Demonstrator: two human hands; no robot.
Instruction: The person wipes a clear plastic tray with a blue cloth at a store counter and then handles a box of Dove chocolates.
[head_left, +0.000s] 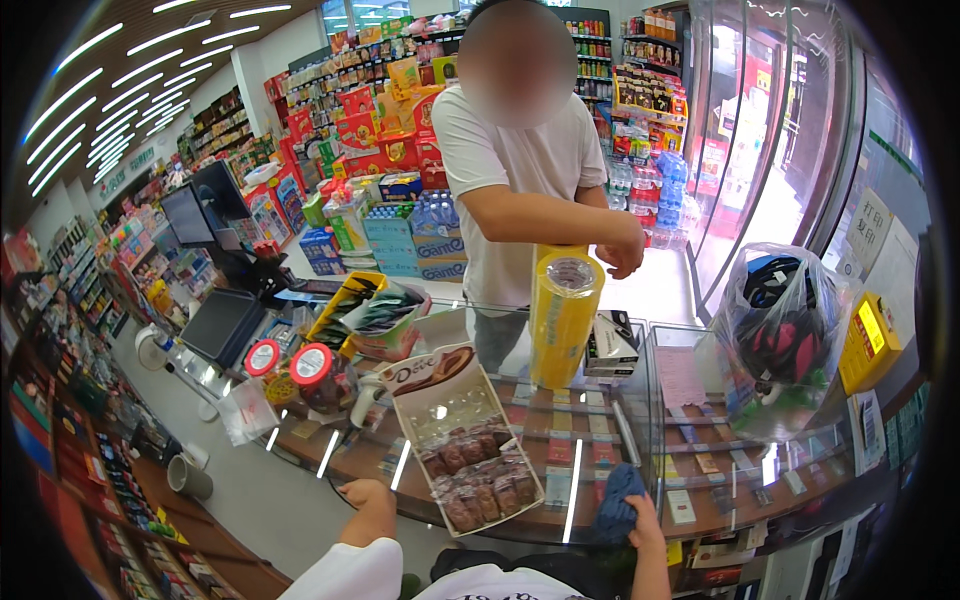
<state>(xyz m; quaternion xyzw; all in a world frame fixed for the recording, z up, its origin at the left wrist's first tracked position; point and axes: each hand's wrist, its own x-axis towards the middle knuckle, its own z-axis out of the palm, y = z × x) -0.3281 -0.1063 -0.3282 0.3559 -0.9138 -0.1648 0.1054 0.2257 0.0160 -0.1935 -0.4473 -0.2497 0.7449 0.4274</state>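
Observation:
My right hand (643, 521) grips a crumpled dark blue cloth (621, 499) at the front edge of a glass display counter (570, 487). Over the counter's near left edge is my left hand (367, 495), fingers curled beside a black cable (334, 472); whether it holds the cable is unclear. Between the hands, a tilted Dove display box (465, 442) holds wrapped brown sweets. A white handheld barcode scanner (367, 397) is left of the box. Behind the box, a wrapped yellow stack of adhesive tape rolls (566, 330) stands upright, beside a black-and-white carton (611, 345).
Across the counter, a person (517, 172) in a white shirt leans a forearm by the tape. Red-lidded jars (319, 375) and a computer monitor (187, 216) are left. A stuffed clear plastic bag (780, 345) and a yellow device (870, 341) are right.

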